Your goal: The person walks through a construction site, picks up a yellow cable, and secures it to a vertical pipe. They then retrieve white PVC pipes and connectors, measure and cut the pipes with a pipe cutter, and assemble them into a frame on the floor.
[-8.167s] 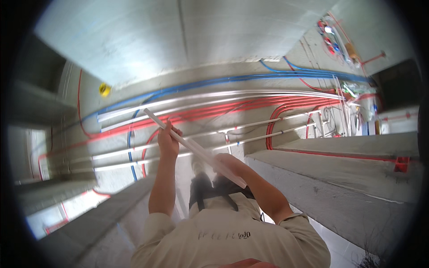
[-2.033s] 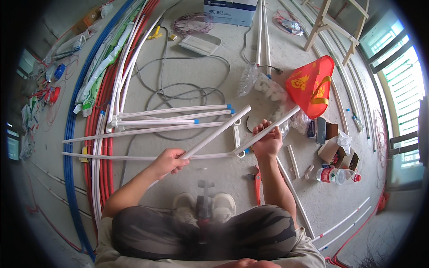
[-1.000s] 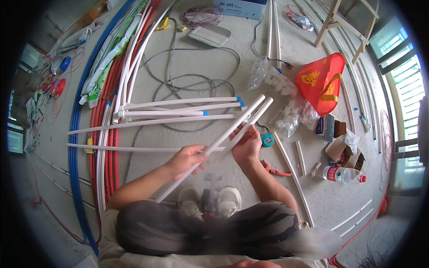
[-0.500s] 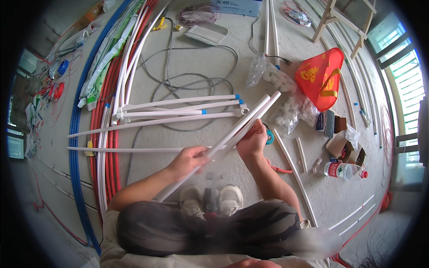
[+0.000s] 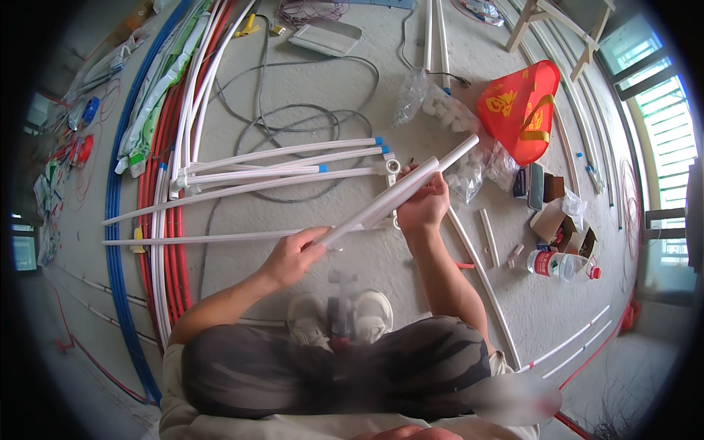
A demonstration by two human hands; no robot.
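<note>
Bare concrete floor [image 5: 308,81] everywhere, and it's a mess of plumbing stuff. Person is crouched, knees and white shoes [image 5: 339,317] at the bottom of the view, holding a white plastic pipe [image 5: 400,192] slantwise in front of them, above the floor. Left hand [image 5: 295,255] has its fingers wrapped closed around the lower end; right hand [image 5: 424,203] is closed around the middle, fingers curled under it so I can't see the fingertips. The upper end pokes out past the right hand toward a clear bag of white fittings [image 5: 440,114].

Hard to tell if it's one pipe or two held together; it looks doubled near the right hand. A patch between the shoes is blurred out, and there's another smear by the right hip.

Stuff around: a bundle of white pipes with blue caps [image 5: 286,165] lying just beyond the hands, long red, white and blue pipes [image 5: 150,220] running along the left, grey cable loops [image 5: 308,121], a red bag [image 5: 521,110] to the right, a cardboard box [image 5: 561,220] and a water bottle [image 5: 561,265] nearby. Short pipe offcuts [image 5: 489,236] lie by the right forearm. The fisheye rim darkens the edges.
</note>
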